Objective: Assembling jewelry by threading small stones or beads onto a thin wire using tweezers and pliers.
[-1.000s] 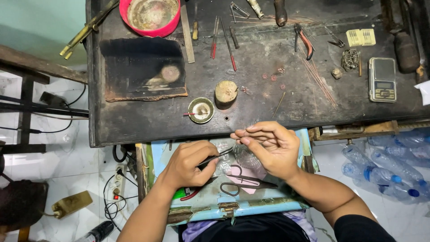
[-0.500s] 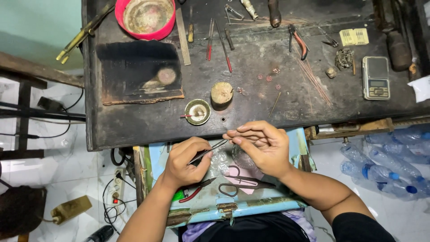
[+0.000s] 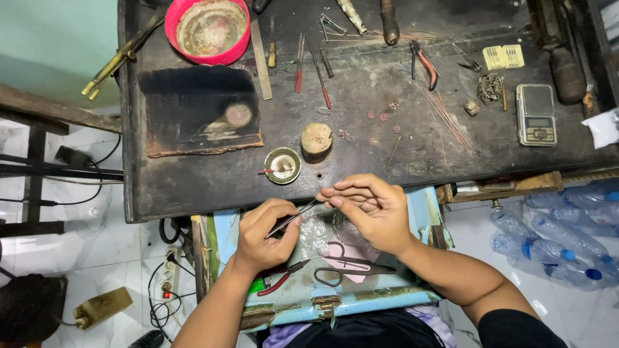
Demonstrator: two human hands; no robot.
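Head view: your left hand (image 3: pixel 261 235) is pinching slim metal tweezers (image 3: pixel 291 219) toward a tiny piece, too small to identify, clamped in your right hand (image 3: pixel 371 209) fingertips at three o'clock; I judge it could be slipping down into the light-blue metal drawer (image 3: pixel 361 299).

- Far right of my workbench (image 3: pixel 193 187), a small pocket scale (image 3: pixel 536 114) lies flat: a silver-grey rectangle with a dark weighing plate on top and a pale little screen above yellowish buttons at its near end.
- Just beyond it, a small yellow card packet (image 3: pixel 503 57), rectangular, pale yellow with thin dark stripes, lies flat on the dark top.
- At the right edge, a white wrapper or bag (image 3: pixel 606 127) pokes into view, crumpled, mostly cut off.
- Below the bench on my right, clear plastic bottles (image 3: pixel 554 232) with blue caps lie in a heap on the white floor.
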